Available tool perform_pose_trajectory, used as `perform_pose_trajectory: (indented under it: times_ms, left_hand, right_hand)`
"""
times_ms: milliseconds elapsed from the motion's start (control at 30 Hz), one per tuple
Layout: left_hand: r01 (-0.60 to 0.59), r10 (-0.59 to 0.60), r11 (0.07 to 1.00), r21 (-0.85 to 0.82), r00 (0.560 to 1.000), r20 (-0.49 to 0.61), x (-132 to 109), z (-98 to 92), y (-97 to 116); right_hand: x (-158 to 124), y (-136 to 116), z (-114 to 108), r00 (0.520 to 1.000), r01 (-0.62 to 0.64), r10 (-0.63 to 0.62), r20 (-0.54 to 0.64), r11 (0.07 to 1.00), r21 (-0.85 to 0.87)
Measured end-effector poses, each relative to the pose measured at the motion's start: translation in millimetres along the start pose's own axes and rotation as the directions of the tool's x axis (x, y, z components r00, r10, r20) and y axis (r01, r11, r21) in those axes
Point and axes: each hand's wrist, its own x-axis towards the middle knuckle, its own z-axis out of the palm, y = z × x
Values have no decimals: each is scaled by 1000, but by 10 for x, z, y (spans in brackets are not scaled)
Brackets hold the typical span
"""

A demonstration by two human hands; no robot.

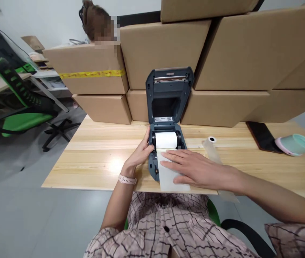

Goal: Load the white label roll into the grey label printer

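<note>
Checked clothing (165, 229) is filling the foreground, just below the edge of a wooden desk (87, 157). Near the desk's front edge, a dark printer (165, 125) is standing with its lid (168, 91) raised, and a white roll (165, 139) is resting between two black holders inside. From this roll a white strip (165, 181) is extending forward over the printer's front. Both hands are working apart: the left hand (141, 150) is lying along the printer's left side, its thumb touching the rim, though how firmly it is gripping cannot be told; the right hand (192, 166) is spreading flat upon the strip, fingers extended. To the right, a small roll (211, 139) is trailing translucent material, while a phone (262, 136) and a mint-and-pink cup (293, 145) are occupying the desk farther off. Cardboard boxes (165, 53) are forming a wall behind.
</note>
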Motion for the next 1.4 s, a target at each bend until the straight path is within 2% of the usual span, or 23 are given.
perform_pose_trajectory:
  times_ms: [133, 367, 433, 500, 533, 567, 600, 667, 733, 933, 1100, 1233, 1333, 1400]
  left_hand:
    - [-8, 8, 1000, 11, 1000, -17, -10, 10, -17]
    - [-17, 21, 999, 50, 997, -71, 2, 28, -47]
    - [-40, 60, 989, 139, 987, -146, -74, 82, 20]
    - [-82, 162, 946, 314, 957, -240, -224, 165, 127]
    - [-114, 233, 904, 412, 939, -252, -320, 214, 184]
    - [-158, 295, 859, 488, 930, -218, -421, 265, 236]
    - [-210, 329, 816, 539, 935, -135, -520, 315, 278]
    - [-310, 362, 742, 594, 931, 34, -686, 404, 325]
    - [-358, 365, 686, 633, 923, 126, -787, 465, 330]
    - [-322, 312, 610, 724, 937, 154, -770, 493, 405]
    - [-300, 243, 564, 769, 951, 193, -636, 546, 587]
    - [-328, 201, 537, 777, 945, 260, -585, 614, 572]
    - [-330, 197, 544, 771, 944, 265, -595, 637, 515]
    - [-335, 206, 564, 755, 942, 264, -630, 645, 488]
  right_hand:
    - [-59, -77, 175, 997, -23, 19, -76, 998, -62]
    - [-31, -89, 179, 997, -12, 6, -79, 997, -83]
    - [-50, -147, 247, 994, -28, 15, -109, 992, -121]
    - [-92, -239, 335, 990, -28, 6, -141, 987, -160]
    - [-122, -291, 375, 988, -24, -3, -152, 985, -173]
    - [-155, -342, 405, 987, -20, -9, -160, 984, -177]
    - [-191, -384, 422, 987, -19, -9, -162, 985, -169]
    - [-260, -427, 403, 988, -27, 8, -157, 992, -124]
    - [-315, -401, 317, 994, -17, 12, -112, 999, -43]
    - [-363, -212, 36, 999, 25, -34, 28, 968, 251]
    - [-348, -280, 95, 994, -42, 15, 108, 966, 255]
    - [-355, -308, 147, 995, -46, 19, 95, 956, 288]
    - [-396, -258, 18, 994, -3, -27, 102, 958, 286]
    - [-429, -161, -187, 989, 61, -98, 110, 952, 299]
